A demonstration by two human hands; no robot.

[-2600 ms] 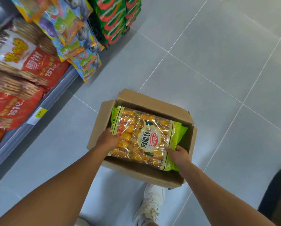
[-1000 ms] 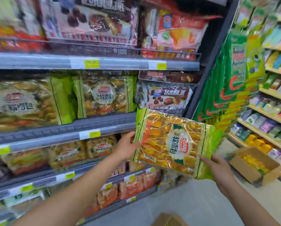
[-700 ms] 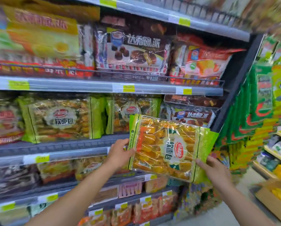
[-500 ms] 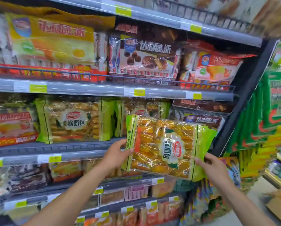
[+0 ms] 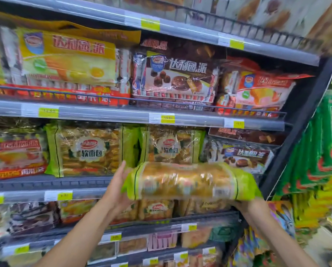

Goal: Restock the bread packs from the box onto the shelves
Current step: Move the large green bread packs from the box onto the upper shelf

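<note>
I hold a green-edged clear bread pack (image 5: pixel 188 182) flat, its long side level, in front of the middle shelf (image 5: pixel 45 183). My left hand (image 5: pixel 117 186) grips its left end. My right hand (image 5: pixel 251 206) supports its right end from below, mostly hidden under the pack. Two matching bread packs stand upright on that shelf: one (image 5: pixel 92 151) to the left, one (image 5: pixel 172 145) right behind the held pack. The box is out of view.
The shelf above carries yellow (image 5: pixel 65 58), brown (image 5: pixel 176 74) and red (image 5: pixel 263 89) cake packs behind a wire rail. More packs fill the shelf below (image 5: pixel 155 209). A brown cake pack (image 5: pixel 244 155) stands right of the bread. Green snack bags (image 5: pixel 327 143) hang at the right.
I lifted the pack out of the box and raised it to the shelves. In the last half second it tipped from upright to flat and moved closer to the middle shelf.
</note>
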